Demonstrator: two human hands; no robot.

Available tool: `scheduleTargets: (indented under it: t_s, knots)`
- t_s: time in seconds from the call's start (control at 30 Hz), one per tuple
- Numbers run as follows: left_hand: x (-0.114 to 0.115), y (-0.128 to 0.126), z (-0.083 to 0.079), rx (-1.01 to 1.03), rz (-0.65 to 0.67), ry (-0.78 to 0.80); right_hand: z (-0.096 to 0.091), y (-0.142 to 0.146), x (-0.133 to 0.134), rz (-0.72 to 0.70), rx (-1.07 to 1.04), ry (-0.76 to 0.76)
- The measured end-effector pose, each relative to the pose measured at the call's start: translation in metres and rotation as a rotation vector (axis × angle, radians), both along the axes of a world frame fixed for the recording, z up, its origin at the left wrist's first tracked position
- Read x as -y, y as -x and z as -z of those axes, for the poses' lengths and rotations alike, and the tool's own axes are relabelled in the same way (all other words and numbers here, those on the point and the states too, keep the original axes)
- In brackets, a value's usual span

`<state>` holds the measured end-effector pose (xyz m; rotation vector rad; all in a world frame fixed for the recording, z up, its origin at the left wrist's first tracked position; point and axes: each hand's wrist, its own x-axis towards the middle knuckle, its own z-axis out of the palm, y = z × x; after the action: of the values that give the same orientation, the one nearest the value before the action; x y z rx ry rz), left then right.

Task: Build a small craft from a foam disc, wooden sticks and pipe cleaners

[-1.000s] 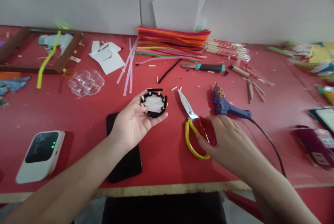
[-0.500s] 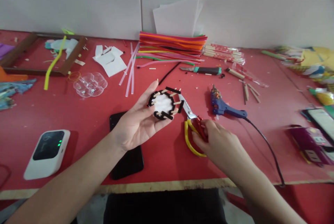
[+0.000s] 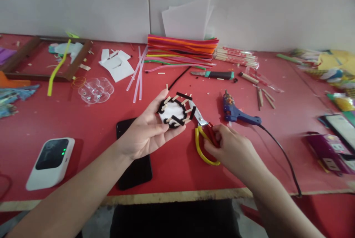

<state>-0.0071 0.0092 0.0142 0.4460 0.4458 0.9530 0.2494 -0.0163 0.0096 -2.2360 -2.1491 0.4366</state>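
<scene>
My left hand [image 3: 146, 130] lies palm up above the red table [image 3: 83, 127] and cradles a small round white disc [image 3: 174, 110] ringed with black pipe cleaner and short wooden pegs; its fingers curl lightly round the disc. My right hand [image 3: 231, 149] rests on the table with its fingers closing on the red and yellow handles of the scissors [image 3: 203, 134]. The scissor blades point up and left, toward the disc.
A blue glue gun [image 3: 238, 112] with a black cord lies right of the scissors. A black phone [image 3: 134, 156] lies under my left wrist, a white device [image 3: 50, 162] at the front left. Pipe cleaners [image 3: 181, 47], a utility knife [image 3: 215, 74], wooden sticks and a clear plastic piece [image 3: 95, 90] lie farther back.
My left hand moved the disc to the right, toward the scissors, and tilted it. My right hand slid onto the scissor handles and its fingers closed round them.
</scene>
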Motion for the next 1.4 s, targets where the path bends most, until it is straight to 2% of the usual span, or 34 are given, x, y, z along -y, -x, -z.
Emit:
scheduleTargets:
  t_s: [0.07,0.13,0.2,0.27,0.37,0.5,0.67,0.77,0.87,0.9,0.97,1.07,1.17,1.27,1.33,1.4]
  knots:
    - [0.001,-0.001,0.0,-0.005,-0.014,-0.016,-0.005,-0.017,-0.005,-0.093,-0.091,-0.012]
    - [0.002,0.0,0.0,-0.011,-0.018,-0.027,-0.01,-0.042,-0.015,-0.116,-0.128,-0.117]
    - [0.003,0.0,-0.001,-0.028,-0.01,-0.033,-0.01,-0.068,-0.027,-0.085,-0.032,-0.314]
    - [0.005,0.001,-0.002,-0.045,0.001,-0.046,-0.003,-0.092,-0.039,-0.117,0.103,-0.406]
    - [0.007,0.001,-0.001,-0.052,0.032,-0.077,0.015,-0.115,-0.052,-0.174,0.177,-0.341]
    - [0.006,0.0,0.005,-0.057,0.067,-0.122,0.033,-0.134,-0.06,-0.23,0.09,-0.344]
    - [0.002,0.0,0.007,-0.092,0.085,-0.121,0.035,-0.154,-0.066,-0.207,0.031,-0.403]
    - [0.0,0.001,0.005,-0.115,0.095,-0.135,0.023,-0.137,-0.06,-0.164,0.05,-0.46]
    - [-0.004,0.002,0.006,-0.135,0.09,-0.177,0.008,-0.093,-0.04,-0.121,0.036,-0.61]
    - [-0.005,0.002,0.007,-0.142,0.082,-0.189,0.004,-0.076,-0.031,-0.146,-0.01,-0.617]
    - [-0.006,0.003,0.009,-0.158,0.041,-0.201,0.001,-0.046,-0.012,-0.25,-0.052,-0.559]
    - [-0.008,0.003,0.013,-0.166,-0.059,-0.156,0.006,-0.017,0.009,-0.323,0.023,-0.376]
    - [-0.009,0.001,0.013,-0.155,-0.152,-0.052,0.012,-0.006,0.014,-0.299,0.113,-0.256]
    - [-0.011,-0.001,0.007,-0.119,-0.218,0.079,0.011,-0.004,0.009,-0.211,0.187,-0.152]
    - [-0.012,-0.001,0.0,-0.071,-0.216,0.184,0.01,-0.005,0.003,-0.139,0.202,-0.107]
    - [-0.014,-0.001,-0.007,-0.017,-0.181,0.285,0.012,-0.008,-0.001,-0.085,0.143,-0.133]
